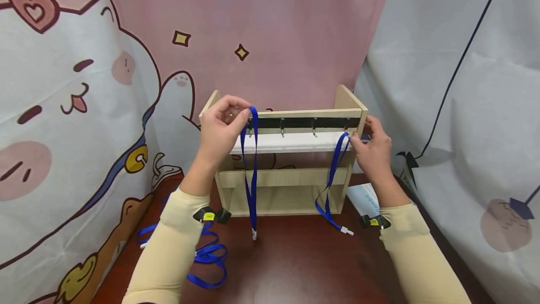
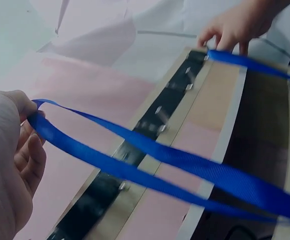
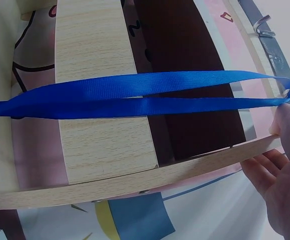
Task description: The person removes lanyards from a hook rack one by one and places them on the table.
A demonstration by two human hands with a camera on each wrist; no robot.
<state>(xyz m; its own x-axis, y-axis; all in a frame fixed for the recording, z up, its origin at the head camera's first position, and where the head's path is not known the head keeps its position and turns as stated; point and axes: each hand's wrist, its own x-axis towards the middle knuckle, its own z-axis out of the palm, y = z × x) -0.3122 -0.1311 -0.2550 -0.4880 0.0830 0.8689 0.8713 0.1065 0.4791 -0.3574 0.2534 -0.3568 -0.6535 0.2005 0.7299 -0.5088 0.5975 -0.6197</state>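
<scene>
My left hand [image 1: 222,128] pinches the top of a blue lanyard [image 1: 253,196] between thumb and fingers. The strap hangs down in front of the left end of a small wooden shelf [image 1: 287,178], its white clip at the bottom. A second blue lanyard [image 1: 336,161] hangs from the rightmost hook of the shelf's black strip [image 1: 298,122]. My right hand [image 1: 374,149] grips the shelf's right side panel [image 3: 200,167], thumb at the front beside that hook and fingers behind the panel. In the left wrist view, the held strap [image 2: 175,155] stretches across the hooks.
A loose pile of blue lanyards [image 1: 211,253] lies on the dark red table [image 1: 291,266], partly behind my left forearm. A white and light-blue box [image 1: 362,199] sits right of the shelf. Patterned curtain [image 1: 287,36] surrounds the table, and a black cable [image 1: 460,60] runs down the right side.
</scene>
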